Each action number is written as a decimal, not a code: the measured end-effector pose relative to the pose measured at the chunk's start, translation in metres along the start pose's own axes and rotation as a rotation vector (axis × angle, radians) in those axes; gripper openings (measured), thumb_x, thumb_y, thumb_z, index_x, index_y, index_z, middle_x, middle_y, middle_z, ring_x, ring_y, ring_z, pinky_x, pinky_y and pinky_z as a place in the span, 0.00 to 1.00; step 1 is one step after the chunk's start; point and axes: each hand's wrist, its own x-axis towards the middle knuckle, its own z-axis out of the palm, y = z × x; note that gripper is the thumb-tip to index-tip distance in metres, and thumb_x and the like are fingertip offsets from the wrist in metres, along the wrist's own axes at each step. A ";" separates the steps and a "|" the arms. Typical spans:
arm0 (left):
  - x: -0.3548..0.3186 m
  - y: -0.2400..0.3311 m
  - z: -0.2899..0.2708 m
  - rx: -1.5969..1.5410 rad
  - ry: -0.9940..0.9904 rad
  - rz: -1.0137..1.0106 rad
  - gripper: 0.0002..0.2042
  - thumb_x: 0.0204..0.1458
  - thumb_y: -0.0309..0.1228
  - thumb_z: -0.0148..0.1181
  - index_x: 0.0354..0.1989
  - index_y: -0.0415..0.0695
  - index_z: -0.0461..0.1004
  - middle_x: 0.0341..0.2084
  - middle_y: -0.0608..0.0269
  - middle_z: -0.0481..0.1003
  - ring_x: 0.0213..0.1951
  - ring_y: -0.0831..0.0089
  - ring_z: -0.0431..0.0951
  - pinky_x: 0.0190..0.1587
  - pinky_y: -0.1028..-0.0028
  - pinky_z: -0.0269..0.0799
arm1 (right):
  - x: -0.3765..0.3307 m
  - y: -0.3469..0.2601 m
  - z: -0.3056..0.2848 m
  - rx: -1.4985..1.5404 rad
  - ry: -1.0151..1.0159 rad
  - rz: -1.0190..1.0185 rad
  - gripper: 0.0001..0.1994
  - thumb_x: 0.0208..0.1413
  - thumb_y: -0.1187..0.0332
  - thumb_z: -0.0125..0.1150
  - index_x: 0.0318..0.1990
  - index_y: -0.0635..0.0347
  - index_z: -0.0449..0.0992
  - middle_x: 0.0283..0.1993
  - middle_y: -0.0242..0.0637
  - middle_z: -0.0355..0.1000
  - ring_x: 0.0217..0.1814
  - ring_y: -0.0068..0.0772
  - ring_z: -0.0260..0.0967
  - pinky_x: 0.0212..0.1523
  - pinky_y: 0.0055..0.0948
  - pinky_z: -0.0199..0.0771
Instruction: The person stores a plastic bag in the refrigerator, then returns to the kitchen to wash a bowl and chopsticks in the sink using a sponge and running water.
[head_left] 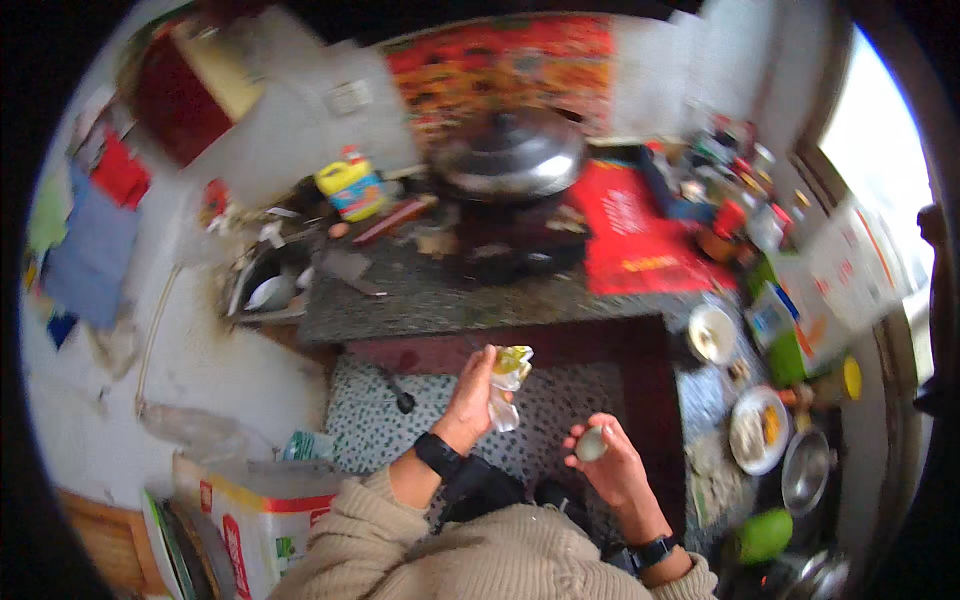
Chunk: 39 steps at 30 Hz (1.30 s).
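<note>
Crumpled wrapper (512,366) pinched in left hand (468,403), pale roundish piece (591,444) held in right hand (617,468), right of that grip, apart, neither yet set down.

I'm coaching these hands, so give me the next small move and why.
Probably set the crumpled wrapper on the speckled countertop ahead. The left hand holds it, apart from the pale egg-shaped object in the right hand; both hands are occupied, so this would free one.
</note>
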 end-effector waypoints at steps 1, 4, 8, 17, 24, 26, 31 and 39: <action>-0.002 0.013 -0.016 -0.021 0.068 0.050 0.15 0.58 0.48 0.53 0.42 0.50 0.68 0.34 0.65 0.75 0.30 0.74 0.75 0.24 0.74 0.68 | 0.013 0.008 0.016 -0.044 0.004 0.032 0.12 0.57 0.62 0.57 0.47 0.52 0.67 0.45 0.40 0.69 0.48 0.42 0.69 0.44 0.41 0.73; 0.005 0.054 -0.112 -0.104 0.246 0.162 0.14 0.60 0.46 0.51 0.45 0.50 0.68 0.36 0.64 0.74 0.32 0.72 0.73 0.30 0.71 0.69 | 0.061 0.044 0.053 -0.132 -0.035 0.147 0.15 0.55 0.61 0.60 0.47 0.52 0.66 0.44 0.40 0.68 0.47 0.41 0.68 0.44 0.39 0.73; 0.018 0.133 -0.254 -0.326 0.325 0.246 0.14 0.63 0.41 0.45 0.47 0.45 0.69 0.33 0.67 0.73 0.26 0.78 0.69 0.27 0.76 0.68 | 0.135 0.103 0.105 -0.227 -0.020 0.234 0.16 0.54 0.61 0.61 0.47 0.53 0.66 0.43 0.41 0.68 0.47 0.42 0.68 0.42 0.39 0.73; 0.051 0.280 -0.468 -0.457 0.469 0.419 0.13 0.63 0.41 0.44 0.45 0.46 0.70 0.34 0.67 0.72 0.34 0.72 0.74 0.34 0.70 0.72 | 0.269 0.188 0.241 -0.284 -0.072 0.273 0.14 0.55 0.61 0.60 0.46 0.53 0.66 0.43 0.41 0.68 0.47 0.43 0.68 0.41 0.38 0.70; 0.067 0.319 -0.503 -0.475 0.317 0.513 0.13 0.63 0.40 0.46 0.43 0.43 0.69 0.36 0.63 0.74 0.34 0.70 0.76 0.33 0.68 0.75 | 0.344 0.222 0.311 -0.335 -0.166 0.348 0.14 0.57 0.59 0.58 0.46 0.54 0.66 0.43 0.42 0.68 0.47 0.43 0.69 0.41 0.38 0.71; 0.062 0.319 -0.499 -0.535 0.328 0.499 0.14 0.63 0.41 0.46 0.43 0.43 0.69 0.37 0.63 0.74 0.34 0.70 0.77 0.33 0.67 0.75 | 0.365 0.232 0.316 -0.346 -0.202 0.397 0.14 0.57 0.59 0.58 0.46 0.53 0.67 0.44 0.41 0.68 0.47 0.43 0.68 0.41 0.38 0.71; 0.047 0.319 -0.494 -0.476 0.562 0.492 0.13 0.57 0.45 0.56 0.44 0.53 0.69 0.37 0.69 0.74 0.36 0.74 0.74 0.31 0.69 0.71 | 0.414 0.270 0.340 -0.381 -0.225 0.459 0.15 0.56 0.58 0.60 0.47 0.51 0.68 0.47 0.40 0.69 0.50 0.42 0.67 0.41 0.39 0.72; 0.030 0.356 -0.543 -0.214 0.533 0.395 0.17 0.61 0.48 0.48 0.42 0.48 0.69 0.30 0.67 0.73 0.25 0.78 0.71 0.22 0.76 0.68 | 0.509 0.352 0.373 -0.417 -0.190 0.488 0.12 0.58 0.65 0.55 0.49 0.50 0.65 0.47 0.34 0.66 0.48 0.35 0.66 0.46 0.39 0.70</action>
